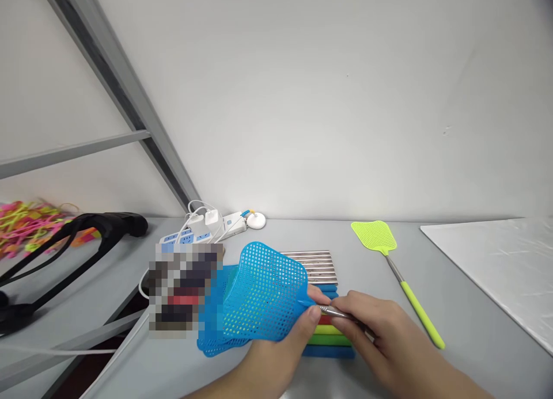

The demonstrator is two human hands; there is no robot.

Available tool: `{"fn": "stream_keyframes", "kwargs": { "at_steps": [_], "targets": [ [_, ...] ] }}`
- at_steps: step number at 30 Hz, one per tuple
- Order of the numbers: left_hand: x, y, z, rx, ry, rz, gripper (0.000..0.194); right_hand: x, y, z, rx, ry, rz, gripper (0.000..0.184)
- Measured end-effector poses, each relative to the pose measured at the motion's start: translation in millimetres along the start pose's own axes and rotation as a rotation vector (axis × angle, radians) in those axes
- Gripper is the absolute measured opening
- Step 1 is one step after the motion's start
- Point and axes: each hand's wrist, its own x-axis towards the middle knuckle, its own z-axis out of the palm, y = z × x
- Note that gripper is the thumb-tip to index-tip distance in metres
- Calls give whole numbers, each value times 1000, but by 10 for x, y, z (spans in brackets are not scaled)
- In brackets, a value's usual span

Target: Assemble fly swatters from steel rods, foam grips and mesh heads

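A blue mesh fly-swatter head (265, 292) is held up over a pile of more blue heads (211, 324). My left hand (294, 341) pinches the head at its neck, thumb on top. My right hand (380, 335) is closed on the thin metal rod (341, 314) that meets that neck. Under both hands lies a row of handles: bare steel rods (315, 263) at the far end, blue, red, yellow and green grips (332, 335) at the near end.
A finished yellow-green fly swatter (400, 275) lies to the right on the grey table (475, 335). A white sheet (501, 261) covers the far right. A power strip with chargers (203, 226) sits by the wall. A black frame (86, 238) and bright loops (26, 220) lie left.
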Motion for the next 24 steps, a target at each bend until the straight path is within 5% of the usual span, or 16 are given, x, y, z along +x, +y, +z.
{"fn": "stream_keyframes", "kwargs": {
  "at_steps": [9, 15, 24],
  "targets": [
    [19, 247, 205, -13, 360, 51, 17, -19, 51, -30, -336, 193, -266, 17],
    [-98, 388, 516, -139, 622, -4, 25, -51, -5, -143, -552, 313, -395, 17],
    [-59, 551, 802, -386, 779, 41, 24, -144, -52, -300, -747, 496, -522, 19]
  ]
}}
